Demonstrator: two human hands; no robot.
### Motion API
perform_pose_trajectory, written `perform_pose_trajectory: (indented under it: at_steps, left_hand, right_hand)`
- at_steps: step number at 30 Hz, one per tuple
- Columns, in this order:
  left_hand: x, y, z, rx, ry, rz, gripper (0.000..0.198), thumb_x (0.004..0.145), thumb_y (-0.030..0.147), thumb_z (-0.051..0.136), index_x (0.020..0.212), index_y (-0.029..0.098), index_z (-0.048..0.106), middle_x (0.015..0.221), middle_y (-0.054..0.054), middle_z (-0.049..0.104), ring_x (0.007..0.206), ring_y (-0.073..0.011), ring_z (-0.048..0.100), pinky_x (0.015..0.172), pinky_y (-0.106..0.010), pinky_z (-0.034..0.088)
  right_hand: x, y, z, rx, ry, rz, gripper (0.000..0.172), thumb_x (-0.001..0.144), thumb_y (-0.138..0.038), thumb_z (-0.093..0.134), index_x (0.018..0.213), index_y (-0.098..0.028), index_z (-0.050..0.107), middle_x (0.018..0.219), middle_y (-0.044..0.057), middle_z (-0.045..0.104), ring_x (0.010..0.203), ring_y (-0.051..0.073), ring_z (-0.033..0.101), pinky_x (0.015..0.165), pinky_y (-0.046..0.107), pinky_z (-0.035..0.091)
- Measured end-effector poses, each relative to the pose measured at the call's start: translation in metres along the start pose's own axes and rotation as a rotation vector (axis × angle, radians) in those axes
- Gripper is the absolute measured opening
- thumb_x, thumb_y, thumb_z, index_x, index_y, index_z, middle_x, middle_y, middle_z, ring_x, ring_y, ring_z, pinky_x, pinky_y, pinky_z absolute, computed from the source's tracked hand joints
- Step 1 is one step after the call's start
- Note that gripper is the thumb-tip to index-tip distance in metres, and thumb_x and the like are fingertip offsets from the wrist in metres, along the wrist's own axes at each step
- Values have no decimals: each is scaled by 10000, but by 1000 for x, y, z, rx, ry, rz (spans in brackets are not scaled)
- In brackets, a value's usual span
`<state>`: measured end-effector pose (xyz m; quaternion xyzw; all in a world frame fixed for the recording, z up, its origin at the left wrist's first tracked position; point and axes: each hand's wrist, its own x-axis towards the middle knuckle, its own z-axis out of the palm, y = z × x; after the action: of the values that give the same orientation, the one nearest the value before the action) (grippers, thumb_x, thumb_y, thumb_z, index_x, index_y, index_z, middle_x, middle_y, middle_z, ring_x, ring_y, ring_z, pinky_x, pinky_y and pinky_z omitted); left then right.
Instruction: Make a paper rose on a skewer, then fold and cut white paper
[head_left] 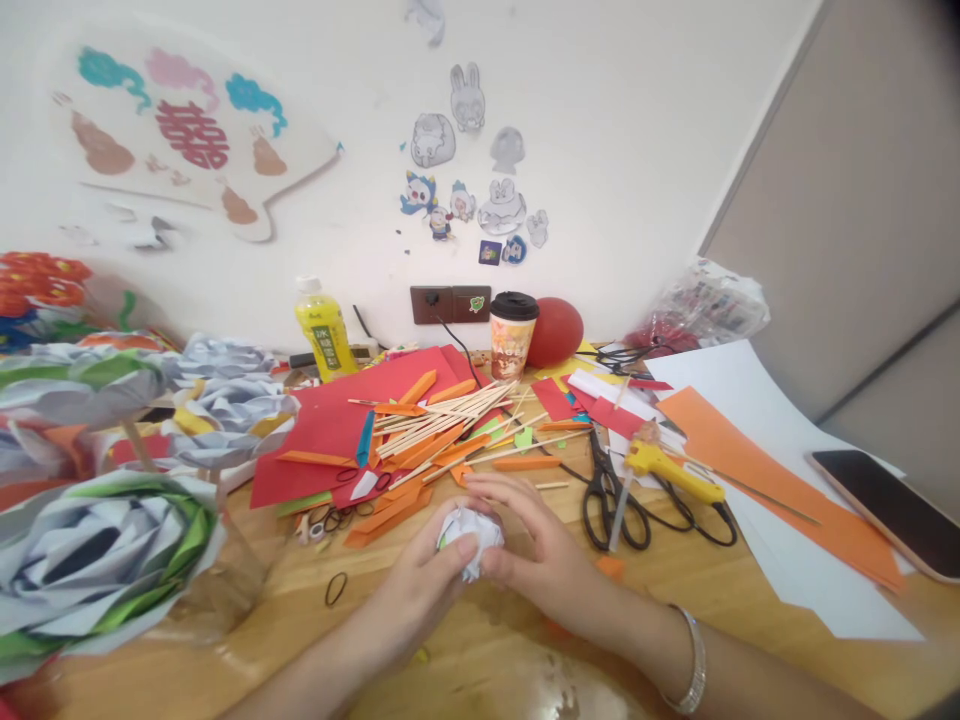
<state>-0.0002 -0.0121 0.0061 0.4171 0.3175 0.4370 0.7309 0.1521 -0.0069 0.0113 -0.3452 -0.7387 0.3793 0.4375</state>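
Between my two hands, low over the near middle of the table, is a small white paper flower (472, 535) with a bit of green at its left side. My left hand (435, 560) is wrapped round it, thumb on its front. The fingers of my right hand (529, 535) curve over its right side, thumb pressed against it. Just beyond lie folded orange paper strips (394, 510) and a pile of thin wooden sticks (442, 425). Black-handled scissors (611, 505) and a yellow glue gun (671, 472) lie right of my hands.
Large paper flowers (97, 560) crowd the left side. Red paper sheets (322, 425), a yellow drink bottle (326, 330), a paper cup (513, 340) and a red balloon (556, 333) sit toward the wall. White sheets (840, 590), orange paper (757, 470) and a phone (885, 510) lie right.
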Motion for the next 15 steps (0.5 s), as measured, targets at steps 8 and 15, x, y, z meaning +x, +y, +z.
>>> perform_pose_trajectory:
  at_steps: [8, 15]
  left_hand:
    - [-2, 6, 0, 119, -69, -21, 323, 678, 415, 619, 876, 182, 516, 685, 20, 503, 583, -114, 437, 566, -244, 364]
    - [1, 9, -4, 515, 15, 37, 292, 702, 395, 580, 912, 207, 502, 800, 8, 506, 702, -147, 450, 636, -249, 365]
  right_hand:
    - [7, -1, -11, -43, -87, -79, 473, 730, -480, 583, 1146, -266, 515, 1176, 50, 522, 1140, 203, 418, 982, 386, 317]
    - [9, 5, -12, -26, -99, -56, 517, 718, -527, 560, 1156, -260, 499, 1166, 56, 512, 1141, 196, 417, 984, 379, 321]
